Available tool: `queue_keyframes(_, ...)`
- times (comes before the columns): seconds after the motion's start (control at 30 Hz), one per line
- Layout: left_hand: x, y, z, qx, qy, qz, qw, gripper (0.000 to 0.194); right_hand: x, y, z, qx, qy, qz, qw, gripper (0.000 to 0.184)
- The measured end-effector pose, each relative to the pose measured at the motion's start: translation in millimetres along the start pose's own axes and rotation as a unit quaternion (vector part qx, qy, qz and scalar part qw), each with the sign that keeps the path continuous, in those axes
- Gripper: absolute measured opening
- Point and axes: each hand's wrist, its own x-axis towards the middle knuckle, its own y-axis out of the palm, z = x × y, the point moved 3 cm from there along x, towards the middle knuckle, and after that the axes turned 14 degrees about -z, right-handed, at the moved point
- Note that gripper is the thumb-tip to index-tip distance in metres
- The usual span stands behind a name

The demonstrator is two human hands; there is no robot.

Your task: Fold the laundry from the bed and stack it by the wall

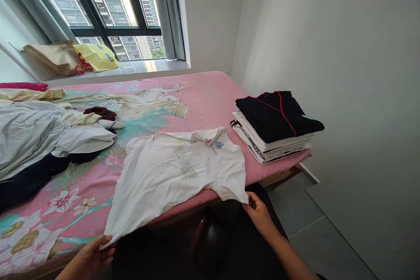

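A white T-shirt point(157, 170) with printed text and small red and blue emblems is spread across the bed's near edge. Its hem corner at the lower left is pinched by my left hand point(93, 251). On the other side, my right hand point(260, 214) pinches the edge of a sleeve. Between the two hands the cloth hangs slightly over the bed edge. Just right of the shirt stands a stack of folded clothes point(265, 144), with a black garment with red piping point(278, 113) on top.
A loose heap of clothes point(42, 131), mostly white and dark, lies at the left of the pink flowered bed sheet point(210, 96). Behind, a brown paper bag point(54, 57) and a yellow bag point(96, 57) rest on the windowsill. A wall rises on the right.
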Motion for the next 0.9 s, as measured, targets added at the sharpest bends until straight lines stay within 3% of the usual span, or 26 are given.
queue_keyframes(0.1, 11.8, 0.6, 3.7, -0.03, -0.037, 0.07, 0.996, 0.027, -2.0, 1.2, 1.4, -0.003, -0.004, -0.026, 1.0, 0.031)
queue_keyframes(0.23, 12.1, 1.2, 3.7, -0.027, -0.057, 0.069, 0.996, 0.028, -10.6, -1.4, -2.0, -0.07, -0.036, -0.022, 0.997, 0.029)
queue_keyframes(0.33, 6.5, 3.3, 2.5, -0.027, -0.066, 0.067, 0.995, 0.029, -18.1, -12.2, -10.8, -0.172, -0.067, -0.027, 0.982, 0.027)
queue_keyframes(0.4, 4.0, 4.0, 1.1, -0.035, -0.068, 0.074, 0.994, 0.029, -19.7, -21.6, -17.1, -0.178, -0.059, -0.044, 0.981, 0.028)
queue_keyframes(0.5, 4.3, 4.3, 1.7, -0.031, -0.07, 0.069, 0.995, 0.028, -14.9, -30.9, -23.0, -0.064, 0.008, -0.066, 0.996, 0.027)
queue_keyframes(0.6, 5.6, 8.0, 9.0, -0.031, -0.058, 0.048, 0.997, 0.026, -4.9, -28.1, -21.8, 0.065, 0.096, -0.07, 0.991, 0.042)
queue_keyframes(0.73, -3.2, 16.4, 21.7, -0.066, 0.039, 0.021, 0.997, 0.031, 5.4, -4.3, -12.0, 0.145, 0.15, -0.008, 0.978, 0.045)
queue_keyframes(0.8, -13.2, 18.8, 24.3, -0.079, 0.094, -0.011, 0.992, 0.034, 5.3, 11.9, -9.1, 0.182, 0.186, 0.035, 0.965, 0.043)
queue_keyframes(0.9, -31.2, 20.1, 19.4, -0.103, 0.138, -0.064, 0.983, 0.03, 1.6, 27.6, -6.3, 0.185, 0.229, 0.051, 0.954, 0.045)
